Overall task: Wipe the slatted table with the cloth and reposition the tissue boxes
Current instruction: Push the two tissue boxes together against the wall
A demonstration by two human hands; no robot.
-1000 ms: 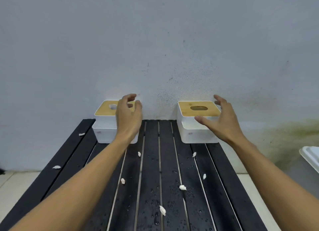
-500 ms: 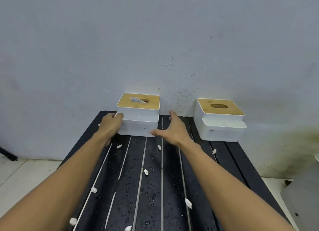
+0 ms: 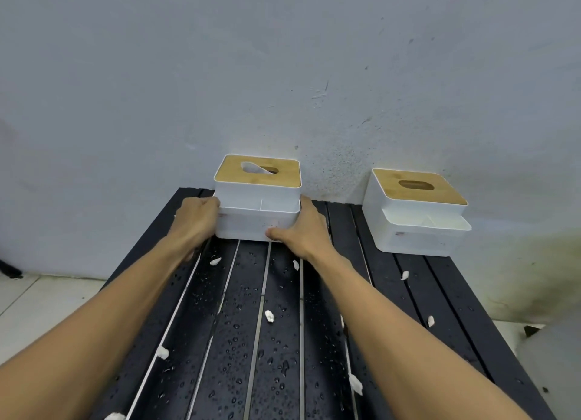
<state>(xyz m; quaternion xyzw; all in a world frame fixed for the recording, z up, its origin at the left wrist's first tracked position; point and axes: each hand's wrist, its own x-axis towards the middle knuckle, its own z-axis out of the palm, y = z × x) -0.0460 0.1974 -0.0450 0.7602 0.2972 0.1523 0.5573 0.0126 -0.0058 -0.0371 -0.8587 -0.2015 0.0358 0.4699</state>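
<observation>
Both hands clamp left tissue box [image 3: 257, 206]: left hand [image 3: 196, 221] on left wall, right hand [image 3: 301, 231] at near-right corner; lift level, clear of wet slatted table [image 3: 408, 281], w/ even squeeze

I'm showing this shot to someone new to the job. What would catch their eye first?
Both hands, left hand and right hand, clasp the left tissue box at the far end of the wet black slatted table. A second tissue box sits to its right by the wall. White scraps dot the slats.
</observation>
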